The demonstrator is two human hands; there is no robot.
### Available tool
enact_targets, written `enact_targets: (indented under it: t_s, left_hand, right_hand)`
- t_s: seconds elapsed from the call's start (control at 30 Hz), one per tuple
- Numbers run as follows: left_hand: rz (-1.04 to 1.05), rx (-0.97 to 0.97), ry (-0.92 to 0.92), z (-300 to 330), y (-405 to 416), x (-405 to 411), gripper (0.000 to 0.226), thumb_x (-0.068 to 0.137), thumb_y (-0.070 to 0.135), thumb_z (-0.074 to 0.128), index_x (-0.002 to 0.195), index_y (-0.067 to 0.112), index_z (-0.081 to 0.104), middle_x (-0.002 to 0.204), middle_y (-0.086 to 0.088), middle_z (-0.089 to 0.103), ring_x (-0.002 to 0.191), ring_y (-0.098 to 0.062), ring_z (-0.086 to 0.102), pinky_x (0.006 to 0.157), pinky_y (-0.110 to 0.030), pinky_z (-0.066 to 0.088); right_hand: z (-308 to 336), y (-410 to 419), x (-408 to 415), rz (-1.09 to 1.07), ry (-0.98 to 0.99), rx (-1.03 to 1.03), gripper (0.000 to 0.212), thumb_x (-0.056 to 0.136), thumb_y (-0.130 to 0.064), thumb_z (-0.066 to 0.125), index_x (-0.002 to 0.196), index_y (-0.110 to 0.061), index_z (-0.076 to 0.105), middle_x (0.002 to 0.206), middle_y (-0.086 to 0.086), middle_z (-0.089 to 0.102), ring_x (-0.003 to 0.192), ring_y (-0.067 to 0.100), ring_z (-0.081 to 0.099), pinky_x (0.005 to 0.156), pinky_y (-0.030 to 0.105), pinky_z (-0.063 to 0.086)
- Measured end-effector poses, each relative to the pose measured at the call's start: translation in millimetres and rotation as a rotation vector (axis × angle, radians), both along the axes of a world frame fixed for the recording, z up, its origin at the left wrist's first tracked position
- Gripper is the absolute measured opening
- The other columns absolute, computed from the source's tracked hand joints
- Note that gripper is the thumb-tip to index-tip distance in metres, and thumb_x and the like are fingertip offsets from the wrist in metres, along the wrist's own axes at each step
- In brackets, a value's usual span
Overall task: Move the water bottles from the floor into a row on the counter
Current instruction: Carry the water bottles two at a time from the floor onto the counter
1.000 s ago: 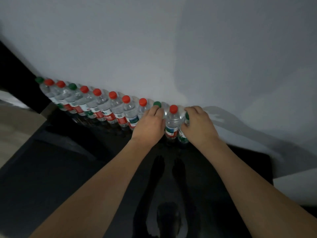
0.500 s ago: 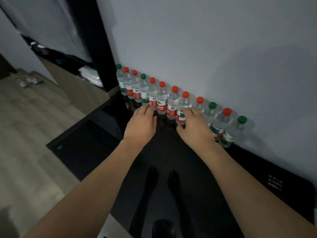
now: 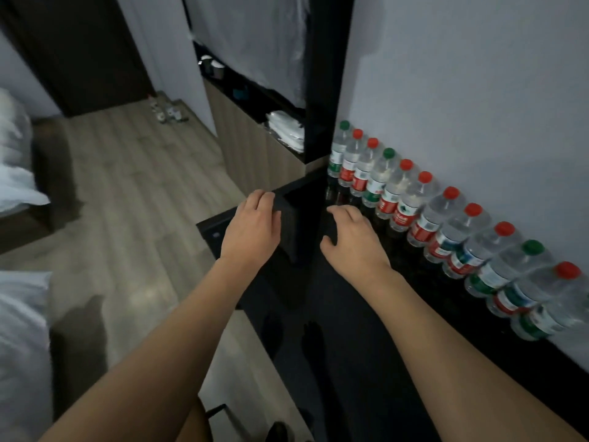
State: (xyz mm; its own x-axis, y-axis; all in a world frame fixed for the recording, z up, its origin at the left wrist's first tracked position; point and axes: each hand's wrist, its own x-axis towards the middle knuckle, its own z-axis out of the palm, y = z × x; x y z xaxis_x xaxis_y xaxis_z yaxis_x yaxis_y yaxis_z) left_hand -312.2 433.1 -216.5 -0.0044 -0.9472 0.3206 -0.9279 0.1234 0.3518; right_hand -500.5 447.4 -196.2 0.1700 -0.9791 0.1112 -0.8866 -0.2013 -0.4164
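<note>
A glossy black counter (image 3: 366, 314) with a hard, mirror-like top is seen running along a matt pale wall (image 3: 478, 90); dim reflections of the arms and bottles are carried in its surface. Against the wall a row of water bottles (image 3: 424, 215) is stood upright, touching one another, from the far end beside a black vertical panel (image 3: 325, 74) to the near right. The bottles are of clear, ribbed plastic, slender and round, and are closed with red or green screw caps; red-and-white or green-and-white label bands are wrapped round their bodies.

The left hand (image 3: 251, 231) is held over the counter's left edge, palm down, fingers loosely bent, nothing held. The right hand (image 3: 353, 240) is held just above the counter top, near the far bottles but apart from them, its fingers relaxed and slightly curled, likewise empty.

To the left a floor (image 3: 127, 186) of grey wood-grain planks is shown. A few more small bottles (image 3: 169, 114) are left standing on it far off, blurred. White folded cloth (image 3: 287, 129) is laid on a low wood-faced cabinet (image 3: 255, 154), and soft white bedding (image 3: 19, 314) is seen at the left margin.
</note>
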Motion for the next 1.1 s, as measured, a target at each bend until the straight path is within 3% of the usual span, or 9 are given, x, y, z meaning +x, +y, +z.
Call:
enact_targets:
  t_s: [0.13, 0.33, 0.6, 1.1]
  left_hand:
    - [0.1, -0.007, 0.007, 3.2, 15.8, 42.4, 0.038, 0.098, 0.023, 0.048, 0.13, 0.002, 0.051, 0.133, -0.015, 0.052, 0.118, -0.034, 0.052, 0.097, -0.042, 0.044]
    - [0.236, -0.023, -0.005, 4.1, 19.5, 107.4, 0.042, 0.1, 0.027, 0.047, 0.137, 0.008, 0.045, 0.14, -0.009, 0.048, 0.127, -0.025, 0.047, 0.104, -0.035, 0.039]
    - [0.337, 0.01, 0.036, -11.3, -0.3, 188.9, 0.042, 0.099, 0.026, 0.046, 0.137, 0.007, 0.046, 0.14, -0.009, 0.048, 0.125, -0.026, 0.048, 0.102, -0.035, 0.04]
    - [0.332, 0.02, -0.015, -9.3, -83.0, 197.9, 0.04, 0.098, 0.022, 0.05, 0.134, 0.003, 0.05, 0.137, -0.012, 0.051, 0.122, -0.028, 0.051, 0.101, -0.036, 0.04]
  right_hand:
    - [4.8, -11.9, 42.7, 0.115, -0.037, -0.028, 0.059, 0.091, -0.024, 0.058, 0.146, -0.016, 0.036, 0.145, 0.003, 0.036, 0.132, 0.023, 0.038, 0.105, 0.033, 0.038]
    - [7.8, -33.0, 110.3, 0.241, -0.089, -0.054, 0.055, 0.091, -0.024, 0.059, 0.142, -0.017, 0.039, 0.142, 0.002, 0.039, 0.128, 0.023, 0.042, 0.101, 0.033, 0.04]
    - [-3.5, -64.9, 191.2, 0.331, -0.083, -0.01, 0.054, 0.091, -0.023, 0.058, 0.141, -0.015, 0.04, 0.143, 0.002, 0.039, 0.128, 0.023, 0.04, 0.101, 0.032, 0.039]
    - [-18.3, -149.9, 197.9, 0.337, -0.192, 0.001, 0.052, 0.091, -0.02, 0.057, 0.14, -0.014, 0.041, 0.138, 0.001, 0.042, 0.12, 0.019, 0.046, 0.096, 0.029, 0.042]
